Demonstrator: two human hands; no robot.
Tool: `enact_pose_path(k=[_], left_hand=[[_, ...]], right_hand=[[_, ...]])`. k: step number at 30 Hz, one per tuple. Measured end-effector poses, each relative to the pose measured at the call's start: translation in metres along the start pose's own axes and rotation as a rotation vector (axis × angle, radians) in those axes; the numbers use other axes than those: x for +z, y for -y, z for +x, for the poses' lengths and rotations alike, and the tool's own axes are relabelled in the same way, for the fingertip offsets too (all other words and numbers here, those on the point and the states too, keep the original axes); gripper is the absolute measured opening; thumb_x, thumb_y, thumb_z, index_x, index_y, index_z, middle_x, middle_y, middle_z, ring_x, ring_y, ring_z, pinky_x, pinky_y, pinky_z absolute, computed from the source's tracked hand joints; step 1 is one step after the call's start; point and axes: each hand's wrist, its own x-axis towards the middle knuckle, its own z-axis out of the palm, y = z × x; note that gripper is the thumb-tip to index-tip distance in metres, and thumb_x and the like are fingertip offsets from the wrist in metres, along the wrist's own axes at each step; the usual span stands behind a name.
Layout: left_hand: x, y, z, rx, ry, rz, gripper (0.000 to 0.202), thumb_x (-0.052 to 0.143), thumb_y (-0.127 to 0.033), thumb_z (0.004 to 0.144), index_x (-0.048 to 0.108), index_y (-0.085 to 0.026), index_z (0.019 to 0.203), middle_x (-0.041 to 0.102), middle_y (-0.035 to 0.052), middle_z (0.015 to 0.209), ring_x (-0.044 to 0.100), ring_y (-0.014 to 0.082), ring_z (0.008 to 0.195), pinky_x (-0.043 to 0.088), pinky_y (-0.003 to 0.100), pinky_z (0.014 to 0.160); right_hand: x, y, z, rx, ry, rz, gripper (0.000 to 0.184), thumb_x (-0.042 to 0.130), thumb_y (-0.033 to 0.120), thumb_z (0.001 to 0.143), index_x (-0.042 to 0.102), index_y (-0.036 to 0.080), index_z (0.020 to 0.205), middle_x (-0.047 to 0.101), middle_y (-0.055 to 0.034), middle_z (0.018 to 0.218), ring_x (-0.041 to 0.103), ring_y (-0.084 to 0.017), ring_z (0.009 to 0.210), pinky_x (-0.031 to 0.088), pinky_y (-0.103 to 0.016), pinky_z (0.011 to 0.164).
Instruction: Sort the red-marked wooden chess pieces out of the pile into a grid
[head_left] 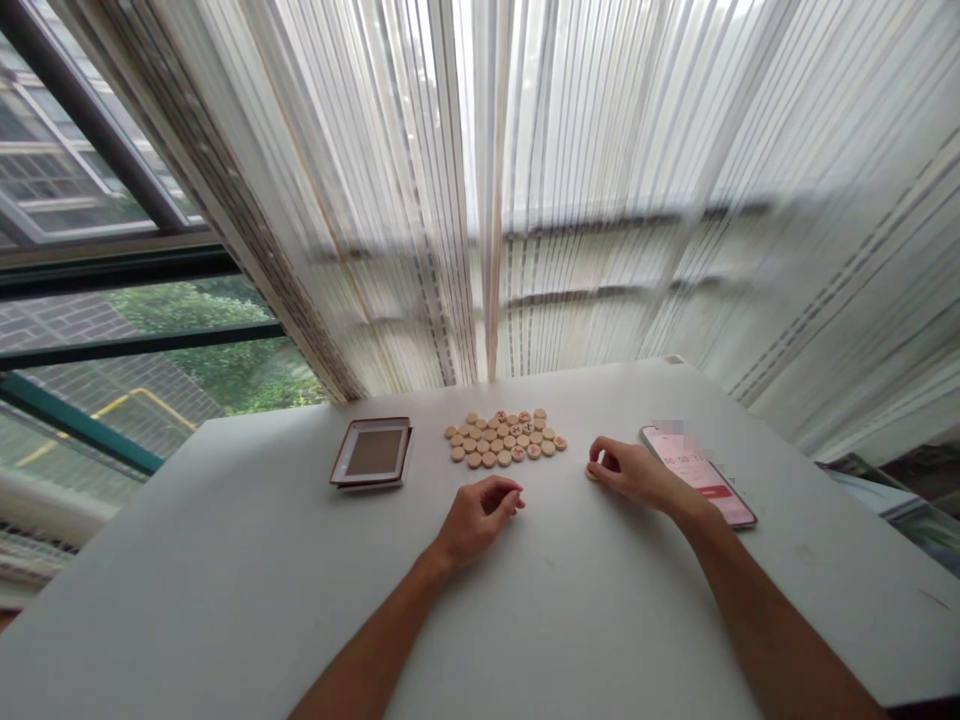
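Many round wooden Chinese chess pieces (499, 438) lie flat in a close group on the white table (570, 610). Some show red or dark characters; others look blank on top. Off to the right of the group, my right hand (622, 470) pinches a single wooden chess piece (592, 474) low at the tabletop, its fingers covering part of it. Nearer to me, below the group, my left hand (484, 515) rests on the table with curled fingers, the thumb close to the index finger. No object shows at its fingertips.
Left of the pieces lies a brown-rimmed tablet-like device (373, 453) with a grey screen. A phone (701, 475) with a lit pink screen lies beside my right forearm. Sheer striped curtains (600, 200) hang behind the table's far edge, with a window on the left.
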Motion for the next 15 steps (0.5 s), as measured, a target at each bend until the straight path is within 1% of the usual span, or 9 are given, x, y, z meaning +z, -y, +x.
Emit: enact_pose_path(k=[3,6,10,12,15], left_hand=[[-0.0004,0.0003,-0.0005,-0.002,0.0,-0.001,0.031,0.061,-0.043,0.089,0.069,-0.015,0.098,0.075,0.0082,0.085,0.069,0.0174,0.074,0.055,0.028,0.072],[-0.0005,0.001,-0.001,-0.005,-0.001,-0.002,0.031,0.061,-0.044,0.089,0.069,-0.015,0.099,0.075,0.0081,0.085,0.069,0.0174,0.074,0.055,0.028,0.071],[0.0,0.0023,-0.0008,0.002,-0.006,-0.003,0.03,0.061,-0.043,0.089,0.069,-0.015,0.097,0.075,0.0081,0.084,0.069,0.0173,0.074,0.055,0.028,0.071],[0.0001,0.0026,-0.0006,0.003,-0.004,-0.005,0.03,0.061,-0.043,0.089,0.069,-0.015,0.096,0.075,0.0082,0.084,0.069,0.0173,0.074,0.055,0.028,0.071],[0.0,0.0025,-0.0005,0.002,-0.002,0.006,0.03,0.061,-0.043,0.09,0.069,-0.015,0.097,0.075,0.0084,0.085,0.069,0.0174,0.074,0.055,0.028,0.071]], right_hand=[[-0.0006,0.0004,-0.0001,-0.018,-0.011,-0.004,0.021,0.057,0.042,0.085,0.063,0.022,0.086,0.064,0.001,0.064,0.055,-0.015,0.056,0.039,-0.026,0.053],[-0.0036,0.0009,-0.0014,-0.04,0.006,0.006,0.024,0.054,0.043,0.088,0.064,0.021,0.09,0.062,0.0011,0.063,0.054,-0.015,0.057,0.039,-0.026,0.053],[-0.0071,0.0014,-0.004,-0.064,0.04,0.005,0.028,0.06,0.044,0.084,0.066,0.02,0.097,0.06,0.0006,0.067,0.055,-0.015,0.061,0.04,-0.025,0.055],[-0.0067,0.0009,-0.0047,-0.06,0.045,0.005,0.028,0.063,0.043,0.081,0.067,0.02,0.097,0.06,0.0004,0.068,0.055,-0.015,0.062,0.04,-0.025,0.055],[-0.0047,-0.001,-0.0043,-0.042,0.071,0.023,0.026,0.063,0.042,0.081,0.067,0.02,0.093,0.059,0.0013,0.066,0.053,-0.014,0.061,0.04,-0.024,0.055]])
